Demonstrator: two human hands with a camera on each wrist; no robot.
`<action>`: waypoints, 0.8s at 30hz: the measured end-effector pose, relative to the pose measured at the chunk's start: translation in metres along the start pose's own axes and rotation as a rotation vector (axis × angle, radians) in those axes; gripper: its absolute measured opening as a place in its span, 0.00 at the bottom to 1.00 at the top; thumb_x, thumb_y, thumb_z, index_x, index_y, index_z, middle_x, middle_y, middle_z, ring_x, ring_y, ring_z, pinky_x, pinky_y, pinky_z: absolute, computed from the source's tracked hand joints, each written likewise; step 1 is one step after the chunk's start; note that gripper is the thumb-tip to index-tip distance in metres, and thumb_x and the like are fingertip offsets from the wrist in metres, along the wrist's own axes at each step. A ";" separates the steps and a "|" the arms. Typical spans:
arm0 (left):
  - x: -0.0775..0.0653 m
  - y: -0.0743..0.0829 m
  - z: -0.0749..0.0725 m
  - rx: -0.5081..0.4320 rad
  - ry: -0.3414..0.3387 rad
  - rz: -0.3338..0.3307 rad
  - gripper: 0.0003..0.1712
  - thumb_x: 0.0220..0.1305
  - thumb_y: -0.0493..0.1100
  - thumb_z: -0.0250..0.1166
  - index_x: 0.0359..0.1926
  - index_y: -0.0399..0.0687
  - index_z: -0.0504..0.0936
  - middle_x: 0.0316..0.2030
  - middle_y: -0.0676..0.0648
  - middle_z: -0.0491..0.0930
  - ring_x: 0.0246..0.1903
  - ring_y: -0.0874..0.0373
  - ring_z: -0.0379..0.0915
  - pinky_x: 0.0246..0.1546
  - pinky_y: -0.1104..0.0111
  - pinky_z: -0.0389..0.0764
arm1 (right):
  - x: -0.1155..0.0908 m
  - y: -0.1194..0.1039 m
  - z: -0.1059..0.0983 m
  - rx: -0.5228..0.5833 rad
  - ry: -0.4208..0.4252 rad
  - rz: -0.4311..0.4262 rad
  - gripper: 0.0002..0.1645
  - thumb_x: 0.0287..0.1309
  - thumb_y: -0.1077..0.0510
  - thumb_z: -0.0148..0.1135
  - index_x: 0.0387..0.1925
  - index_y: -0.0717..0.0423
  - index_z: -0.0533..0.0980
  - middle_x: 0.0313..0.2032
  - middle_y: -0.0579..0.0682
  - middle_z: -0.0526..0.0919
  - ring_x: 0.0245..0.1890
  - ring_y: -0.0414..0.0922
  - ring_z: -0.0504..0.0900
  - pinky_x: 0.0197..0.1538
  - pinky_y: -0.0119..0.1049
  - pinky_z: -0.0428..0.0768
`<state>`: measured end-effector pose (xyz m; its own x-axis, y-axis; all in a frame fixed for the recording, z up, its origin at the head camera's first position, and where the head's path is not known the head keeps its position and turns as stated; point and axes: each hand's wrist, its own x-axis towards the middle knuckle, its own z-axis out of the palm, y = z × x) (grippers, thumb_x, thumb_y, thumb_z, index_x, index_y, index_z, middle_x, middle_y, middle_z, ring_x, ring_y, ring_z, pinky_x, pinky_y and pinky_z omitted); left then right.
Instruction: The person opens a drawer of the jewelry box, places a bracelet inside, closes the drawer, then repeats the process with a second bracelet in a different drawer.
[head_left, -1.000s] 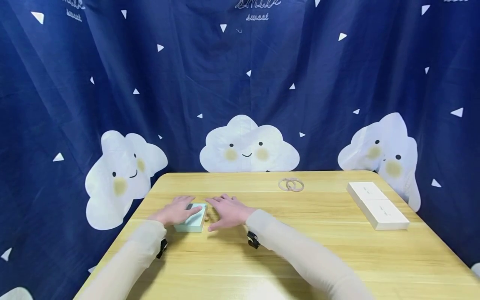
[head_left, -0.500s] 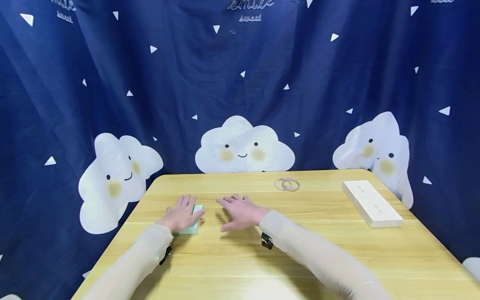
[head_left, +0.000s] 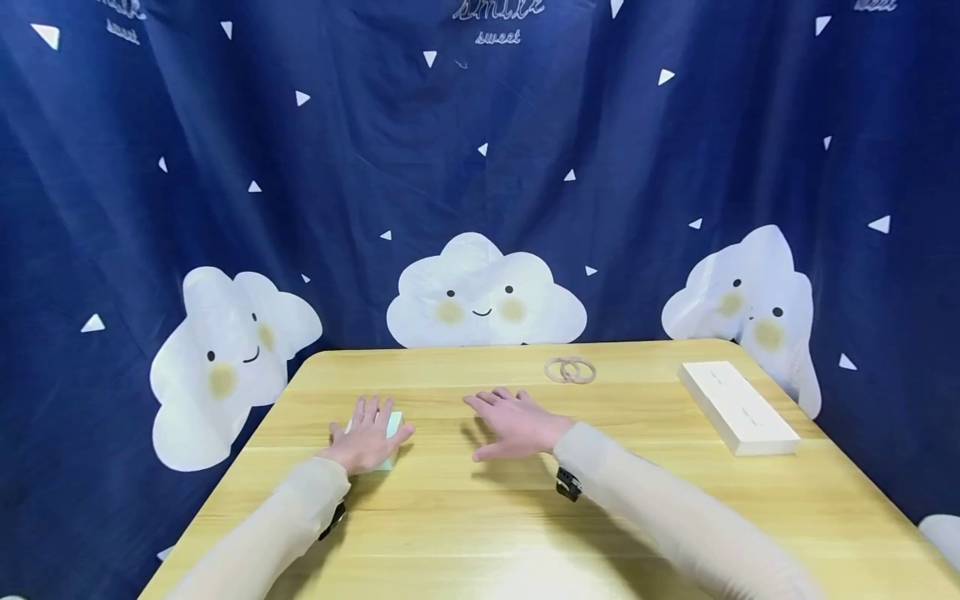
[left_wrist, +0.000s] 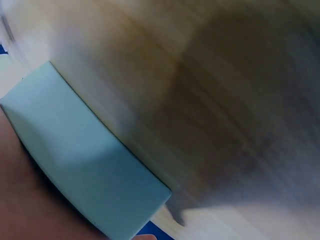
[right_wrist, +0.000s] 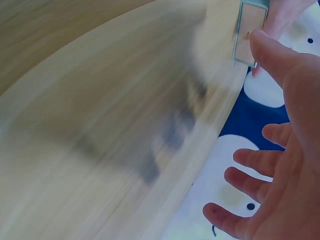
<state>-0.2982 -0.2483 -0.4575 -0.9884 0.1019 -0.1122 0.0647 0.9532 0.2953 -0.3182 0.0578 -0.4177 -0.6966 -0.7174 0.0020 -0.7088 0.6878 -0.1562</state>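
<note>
Mint box (head_left: 395, 422) on a table (head_left: 465, 500), left hand (head_left: 363, 442) over the mint box with fingers straight, right hand (head_left: 517, 427) to its right, fingers outstretched, rings (head_left: 570, 381) beyond it to the right, white boxes (head_left: 738, 408) farther right.

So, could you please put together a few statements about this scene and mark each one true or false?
1. The left hand partly covers the pale green box in the head view. True.
2. The two rings overlap in the head view. True.
3. The right hand is holding a ring. False: it holds nothing.
4. The white packaging lies nearer the left hand. False: it lies nearer the right hand.
5. The curtain is plain red. False: it is dark blue with clouds.
</note>
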 end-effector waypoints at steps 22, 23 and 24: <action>0.000 0.002 -0.001 0.030 -0.005 0.010 0.52 0.72 0.74 0.39 0.81 0.43 0.44 0.79 0.32 0.38 0.78 0.32 0.25 0.59 0.19 0.30 | -0.081 0.044 -0.028 -0.053 0.043 0.002 0.52 0.56 0.36 0.71 0.75 0.52 0.62 0.71 0.58 0.68 0.71 0.61 0.65 0.65 0.72 0.64; 0.000 0.001 -0.001 0.028 -0.004 0.011 0.52 0.72 0.74 0.40 0.81 0.43 0.44 0.79 0.32 0.38 0.78 0.32 0.25 0.58 0.19 0.30 | -0.085 0.045 -0.031 -0.054 0.046 0.001 0.53 0.56 0.36 0.71 0.75 0.52 0.62 0.71 0.58 0.68 0.71 0.61 0.65 0.64 0.72 0.64; 0.001 0.000 -0.002 0.028 -0.005 0.010 0.52 0.72 0.74 0.40 0.81 0.43 0.44 0.79 0.32 0.37 0.78 0.32 0.25 0.58 0.18 0.29 | -0.088 0.046 -0.033 -0.055 0.050 -0.001 0.52 0.56 0.36 0.71 0.75 0.53 0.62 0.71 0.59 0.69 0.71 0.62 0.65 0.64 0.73 0.64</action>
<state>-0.2993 -0.2485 -0.4561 -0.9869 0.1133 -0.1144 0.0789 0.9597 0.2698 -0.2930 0.1558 -0.3924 -0.6994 -0.7129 0.0513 -0.7137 0.6930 -0.1017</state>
